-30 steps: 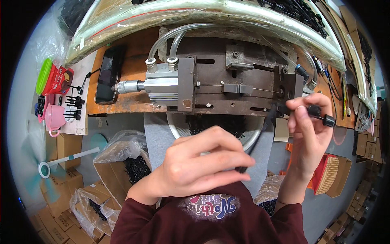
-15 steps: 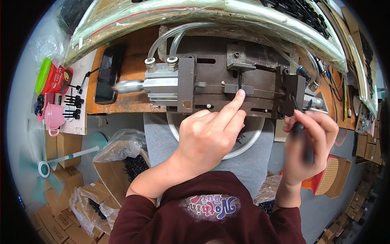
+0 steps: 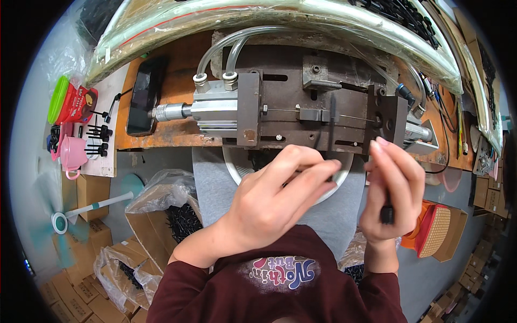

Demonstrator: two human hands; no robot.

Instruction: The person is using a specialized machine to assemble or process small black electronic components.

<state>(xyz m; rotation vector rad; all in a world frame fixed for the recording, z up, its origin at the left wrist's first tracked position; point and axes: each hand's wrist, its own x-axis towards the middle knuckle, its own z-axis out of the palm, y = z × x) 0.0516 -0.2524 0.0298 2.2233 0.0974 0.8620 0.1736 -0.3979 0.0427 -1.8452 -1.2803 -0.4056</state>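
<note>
While half a second ago our left hand (image 3: 280, 199) stretched its forefinger up onto the dark metal press fixture (image 3: 323, 116), we now see it drawn back off the steel, its fingers curled loosely together over the rim of the white bowl (image 3: 237, 167) that sits on the grey cloth (image 3: 207, 180) on our lap; whether anything is pinched between those fingertips we cannot tell. Our right hand (image 3: 393, 188) has lifted slightly and shifted closer to the fixture's right end block (image 3: 393, 121), and its grip is closed around a slim black rod-like part (image 3: 386, 214), whose lower end pokes out beneath the palm while the fingers hide the rest. That black part thus lies inside the right grip, well apart from the left hand and just below and to the right of the fixture. A silver pneumatic cylinder (image 3: 207, 110) with two clear hoses (image 3: 226, 51) runs off the fixture's left side across the orange-brown counter (image 3: 172, 89), where a dark phone (image 3: 141, 102) lies. Farther left stand a pink cup (image 3: 72, 153) and a red and green container (image 3: 67, 102). Below, open cardboard boxes (image 3: 156, 215) lined with plastic hold small black parts, and an orange basket (image 3: 433, 229) sits at the right.
</note>
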